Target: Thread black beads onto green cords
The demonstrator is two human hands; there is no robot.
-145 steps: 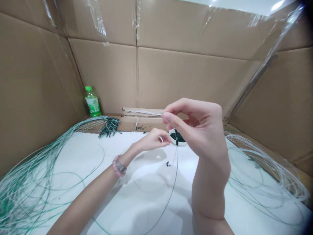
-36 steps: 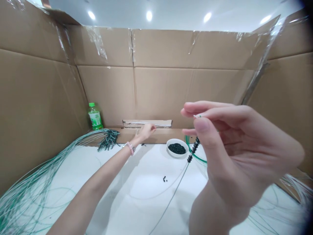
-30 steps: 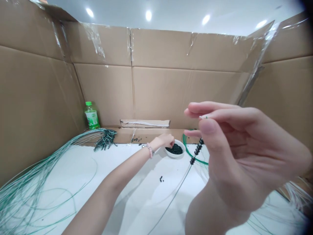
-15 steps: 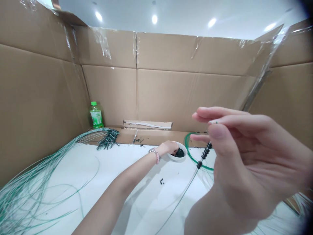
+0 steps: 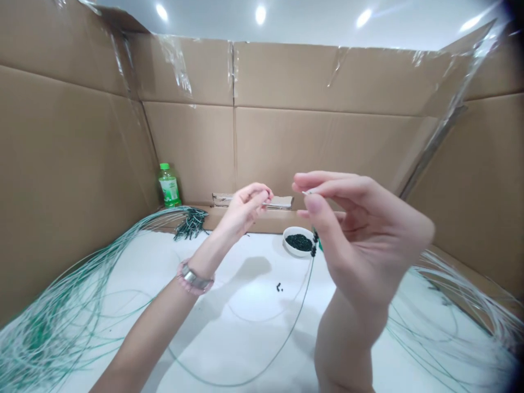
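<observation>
My right hand (image 5: 352,229) is raised on the right and pinches a thin green cord (image 5: 295,322) between thumb and forefinger, a short pale tip poking out. Several black beads (image 5: 314,245) are strung on this cord just below the fingers, and the rest of it droops in a long curve over the white table. My left hand (image 5: 248,210), with a watch and pink bracelet at the wrist, is lifted to the left of the right hand. Its thumb and fingertips are pressed together; what they hold is too small to make out. Behind the beaded cord stands a white bowl (image 5: 285,244) of black beads.
A few loose beads (image 5: 279,287) lie on the white table (image 5: 245,349). Bundles of green and white cords (image 5: 69,284) spread at the left, with beaded ends (image 5: 191,222) at the back; more cords (image 5: 470,295) lie right. A green bottle (image 5: 169,188) stands by the cardboard wall (image 5: 188,142).
My left hand has come out of the bowl and up toward my right hand, its fingers pinched. My right hand has shifted left, still pinching the cord.
</observation>
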